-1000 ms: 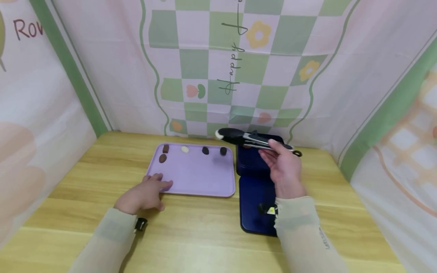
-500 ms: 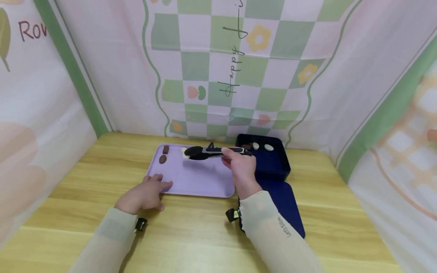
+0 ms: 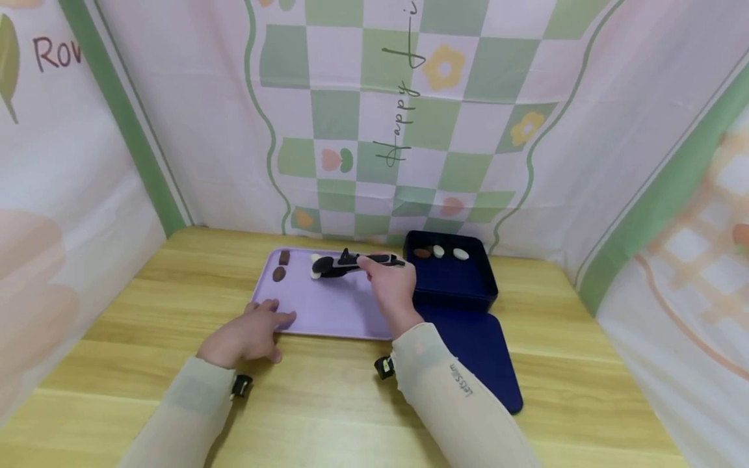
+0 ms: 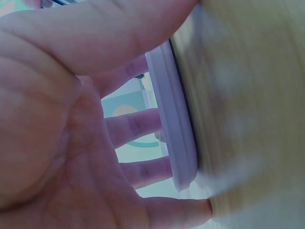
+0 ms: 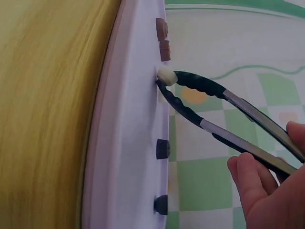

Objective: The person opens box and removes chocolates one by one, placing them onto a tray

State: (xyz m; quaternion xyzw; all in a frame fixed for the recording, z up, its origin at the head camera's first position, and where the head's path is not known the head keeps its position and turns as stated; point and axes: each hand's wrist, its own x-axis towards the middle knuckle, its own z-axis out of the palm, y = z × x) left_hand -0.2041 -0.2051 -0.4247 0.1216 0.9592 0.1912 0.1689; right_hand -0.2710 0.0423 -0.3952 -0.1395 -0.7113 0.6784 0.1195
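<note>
My right hand (image 3: 393,286) holds black-and-silver tongs (image 3: 354,261) over the lilac tray (image 3: 345,309). Their black tips are around a white chocolate-like piece (image 5: 167,76), low at the tray surface. Just behind it lies a second white piece (image 3: 316,257), partly covered by the tongs. Two brown pieces, a square one (image 3: 284,257) and an oval one (image 3: 279,273), lie at the tray's left. Two dark pieces (image 5: 163,149) show in the right wrist view; in the head view they are hidden. My left hand (image 3: 248,333) rests at the tray's front left corner, fingers spread.
A navy box (image 3: 459,283) stands right of the tray, with a brown piece (image 3: 421,252) and two white pieces (image 3: 461,254) inside. Its flat navy lid (image 3: 482,354) lies in front, partly under the right sleeve. Patterned cloth (image 3: 404,117) hangs behind the wooden table (image 3: 328,403).
My right hand has moved left from above the box to the tray, carrying the white piece in the tongs, and has lowered it. My left hand has stayed in place.
</note>
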